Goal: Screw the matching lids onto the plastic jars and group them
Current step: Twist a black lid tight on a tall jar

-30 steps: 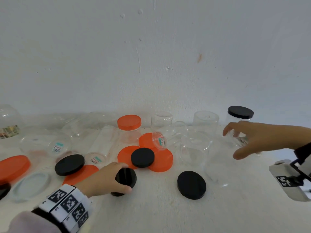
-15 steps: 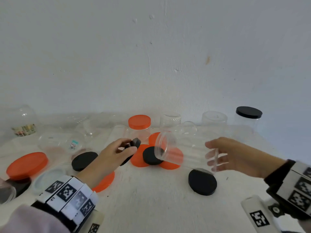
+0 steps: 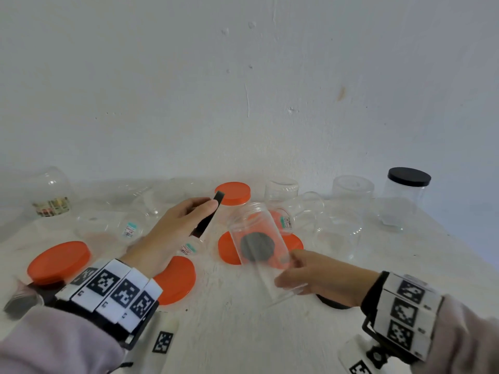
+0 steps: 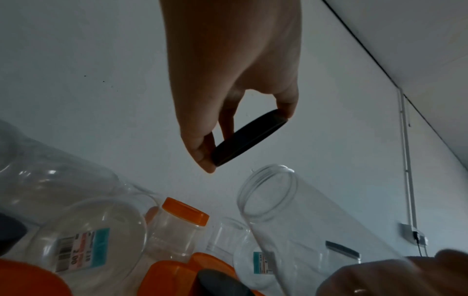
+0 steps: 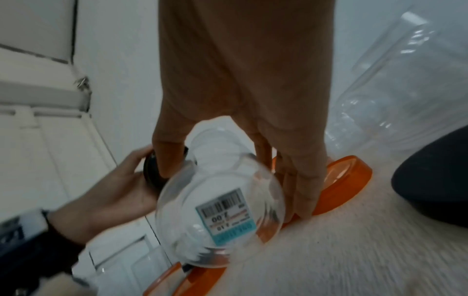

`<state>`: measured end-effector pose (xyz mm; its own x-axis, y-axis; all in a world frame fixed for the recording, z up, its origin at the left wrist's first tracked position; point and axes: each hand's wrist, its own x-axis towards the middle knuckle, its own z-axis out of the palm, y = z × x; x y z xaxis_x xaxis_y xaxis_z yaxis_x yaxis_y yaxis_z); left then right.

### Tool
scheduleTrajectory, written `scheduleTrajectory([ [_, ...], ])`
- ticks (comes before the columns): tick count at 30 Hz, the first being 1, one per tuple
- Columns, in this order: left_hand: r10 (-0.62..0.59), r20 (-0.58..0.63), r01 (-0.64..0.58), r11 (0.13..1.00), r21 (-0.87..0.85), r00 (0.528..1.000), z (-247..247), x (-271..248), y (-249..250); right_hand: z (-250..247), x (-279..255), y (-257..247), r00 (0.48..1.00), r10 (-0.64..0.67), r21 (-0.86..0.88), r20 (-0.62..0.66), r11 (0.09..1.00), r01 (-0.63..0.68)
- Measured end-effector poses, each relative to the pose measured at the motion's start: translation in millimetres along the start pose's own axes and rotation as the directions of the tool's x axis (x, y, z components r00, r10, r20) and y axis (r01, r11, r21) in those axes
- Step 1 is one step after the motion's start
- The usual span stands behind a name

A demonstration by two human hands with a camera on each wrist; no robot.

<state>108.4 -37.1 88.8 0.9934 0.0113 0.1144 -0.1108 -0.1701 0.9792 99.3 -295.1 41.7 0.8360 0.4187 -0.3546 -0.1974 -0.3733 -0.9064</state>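
Left hand (image 3: 172,233) pinches a flat round black lid (image 3: 208,218) by its rim, held on edge above the white table (image 3: 243,333). Right hand (image 3: 318,276) grips the base of a clear plastic jar (image 3: 256,238) (smooth, cylindrical), tilted, its long axis leaning away with the open mouth toward the lid. Five orange lids show; one capped black-lidded jar (image 3: 407,193) stands far right.

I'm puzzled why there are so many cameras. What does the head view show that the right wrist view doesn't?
Only the head view shows the black-lidded jar standing at the back right and the orange-lidded jar.

Only the right wrist view shows the barcode sticker on the held clear jar's base.

Both show the right hand gripping the clear jar, and the left hand pinching a black lid.
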Motion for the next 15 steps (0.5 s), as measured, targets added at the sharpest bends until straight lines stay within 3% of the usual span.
scheduleTrajectory([
  [5, 0.045, 0.005, -0.045, 0.995, 0.092, 0.999, 10.8, -1.2, 7.8, 10.9, 26.8, 9.6, 0.998, -0.044, -0.267, -0.05, 0.963, 0.029],
  [15, 0.175, 0.101, -0.194, 0.954, 0.23, 0.979, 31.1, -7.6, 17.0, 11.2, 50.0, 17.6, 0.996, -0.085, -0.502, -0.004, 0.862, 0.071],
])
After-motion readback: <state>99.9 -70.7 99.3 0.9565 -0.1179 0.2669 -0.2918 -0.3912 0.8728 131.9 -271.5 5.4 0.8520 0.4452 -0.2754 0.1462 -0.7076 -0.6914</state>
